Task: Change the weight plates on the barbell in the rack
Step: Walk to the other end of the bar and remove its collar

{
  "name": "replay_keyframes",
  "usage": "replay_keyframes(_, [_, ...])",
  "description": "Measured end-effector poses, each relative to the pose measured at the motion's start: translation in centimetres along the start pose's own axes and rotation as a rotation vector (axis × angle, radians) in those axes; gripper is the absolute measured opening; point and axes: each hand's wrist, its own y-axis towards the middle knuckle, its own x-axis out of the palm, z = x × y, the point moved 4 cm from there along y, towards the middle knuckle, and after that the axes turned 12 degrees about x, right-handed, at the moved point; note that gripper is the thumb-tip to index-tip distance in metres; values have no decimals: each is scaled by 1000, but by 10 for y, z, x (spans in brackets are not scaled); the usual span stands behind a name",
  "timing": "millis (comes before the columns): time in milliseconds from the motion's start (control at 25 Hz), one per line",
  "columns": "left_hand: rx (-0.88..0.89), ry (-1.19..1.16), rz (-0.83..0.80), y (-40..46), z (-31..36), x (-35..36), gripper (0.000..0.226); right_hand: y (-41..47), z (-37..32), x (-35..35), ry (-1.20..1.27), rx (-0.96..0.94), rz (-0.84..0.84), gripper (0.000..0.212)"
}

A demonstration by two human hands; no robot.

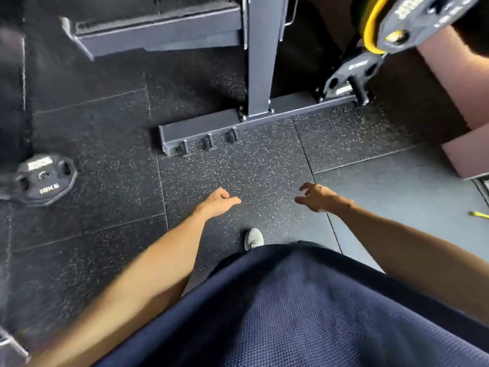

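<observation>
The rack (262,56) stands ahead on the rubber floor (238,168), loaded plates (397,25) cut off at top right and a small plate (352,78) on its low peg. A loose 10 kg plate (43,178) lies far left. Left hand (221,202) and right hand (320,198) hang empty, fingers loosely apart, seemingly between plates; next, probably a reach. The barbell is hidden.

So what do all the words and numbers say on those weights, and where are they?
"10KG": white print on the black plate lying on the floor at left.
White label higher on that plate: too blurred to read.
Print on the plate on the rack's low peg: too blurred to read.
Print on the grey plate at top right: too blurred to read.
Nothing else carries text.
</observation>
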Motion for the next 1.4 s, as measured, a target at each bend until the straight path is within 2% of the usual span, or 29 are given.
replay_keyframes(280, [67, -58, 183, 9, 62, -63, 59, 18, -42, -86, -47, -176, 87, 58])
replay_keyframes(600, [245, -18, 487, -4, 179, -178, 64, 4, -113, -225, 31, -337, 303, 56])
replay_keyframes(1040, [447, 16, 869, -103, 307, -340, 62, -97, -225, -394, -17, -679, 605, 59])
replay_keyframes(1400, [614, 67, 1067, -194, 392, -404, 61, -192, -255, -500, 37, -826, 845, 54])
